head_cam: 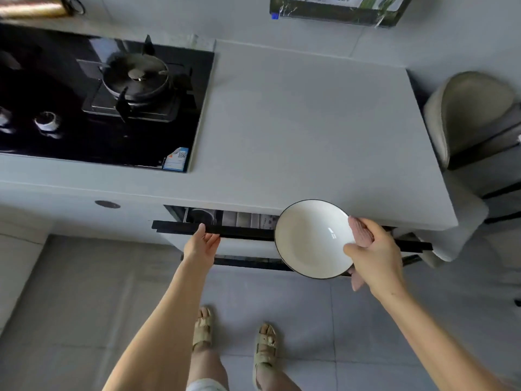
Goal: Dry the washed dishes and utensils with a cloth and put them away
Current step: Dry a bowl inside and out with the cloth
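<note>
Bowl (310,238), white with a thin dark rim, is held in the air just in front of the drawer (245,231), toward its right half, tilted so that its glossy inside faces the camera. In the head view the right grip (372,255) clasps the bowl's right edge, thumb lying on the inner face, with a pink cloth (362,231) bunched between the fingers and the bowl's back (one end of the cloth hangs out below the hand). The left grip (201,244) holds the drawer's black top edge near its left end, fingers laid over the strip and the thumb along its front. The drawer stands a little way open; its inside is dim, and what lies there is too dark to name. Directly above the drawer runs the pale grey worktop (296,131), and up and left of the drawer a black gas hob (98,122) is set into it. Beyond the drawer's right end stands a grey chair (473,114). Below the drawer, on the tiled floor (84,292), the person's feet are in beige sandals (203,328).
</note>
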The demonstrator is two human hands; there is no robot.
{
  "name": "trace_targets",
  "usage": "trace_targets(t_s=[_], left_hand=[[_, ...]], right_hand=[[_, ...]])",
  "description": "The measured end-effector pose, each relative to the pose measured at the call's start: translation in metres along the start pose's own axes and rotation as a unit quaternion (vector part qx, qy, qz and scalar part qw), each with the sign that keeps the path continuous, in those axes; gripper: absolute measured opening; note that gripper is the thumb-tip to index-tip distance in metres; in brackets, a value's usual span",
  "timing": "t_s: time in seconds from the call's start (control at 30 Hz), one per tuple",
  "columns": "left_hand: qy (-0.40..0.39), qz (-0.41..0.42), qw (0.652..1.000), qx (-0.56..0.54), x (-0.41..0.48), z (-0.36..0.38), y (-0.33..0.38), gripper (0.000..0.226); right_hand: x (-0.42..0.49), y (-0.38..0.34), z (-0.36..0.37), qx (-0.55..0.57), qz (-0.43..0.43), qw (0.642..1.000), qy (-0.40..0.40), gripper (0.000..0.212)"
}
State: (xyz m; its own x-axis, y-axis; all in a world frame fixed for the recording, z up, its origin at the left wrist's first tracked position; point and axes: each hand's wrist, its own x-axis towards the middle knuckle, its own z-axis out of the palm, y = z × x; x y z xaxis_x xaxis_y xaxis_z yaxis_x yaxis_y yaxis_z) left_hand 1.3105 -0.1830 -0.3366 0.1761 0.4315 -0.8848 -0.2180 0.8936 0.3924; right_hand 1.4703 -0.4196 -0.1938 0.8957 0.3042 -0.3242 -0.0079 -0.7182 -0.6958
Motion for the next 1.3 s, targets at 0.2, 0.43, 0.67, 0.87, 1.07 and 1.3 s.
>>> trace_targets(t_s=[0.2, 0.43, 0.67, 0.87, 1.07, 1.3], left_hand=[[0.174, 0.043, 0.973, 0.143, -0.022, -0.042, -0.032, 0.034], [0.144, 0.005, 0.897, 0.417, -0.046, -0.127, -0.042, 0.036], [0.09, -0.056, 0.78, 0.617, -0.073, -0.162, -0.041, 0.046], [-0.026, -0.092, 0.759, 0.643, -0.068, -0.113, -0.015, 0.04], [-0.035, 0.102, 0.778, 0.618, -0.007, -0.05, -0.038, 0.031], [-0.007, 0.035, 0.895, 0.444, 0.074, -0.036, -0.07, 0.046]], right_hand=[[0.01, 0.011, 0.014, -0.028, -0.018, 0.999, -0.019, 0.052], [0.0, 0.028, 0.055, -0.062, -0.026, 0.995, -0.071, 0.053], [-0.012, 0.046, 0.092, -0.07, -0.023, 0.993, -0.089, 0.052], [-0.002, 0.057, 0.123, -0.069, -0.029, 0.992, -0.104, 0.049], [0.032, 0.084, 0.184, -0.022, -0.006, 0.995, -0.1, 0.049], [0.074, 0.115, 0.255, 0.039, 0.024, 0.998, -0.045, 0.049]])
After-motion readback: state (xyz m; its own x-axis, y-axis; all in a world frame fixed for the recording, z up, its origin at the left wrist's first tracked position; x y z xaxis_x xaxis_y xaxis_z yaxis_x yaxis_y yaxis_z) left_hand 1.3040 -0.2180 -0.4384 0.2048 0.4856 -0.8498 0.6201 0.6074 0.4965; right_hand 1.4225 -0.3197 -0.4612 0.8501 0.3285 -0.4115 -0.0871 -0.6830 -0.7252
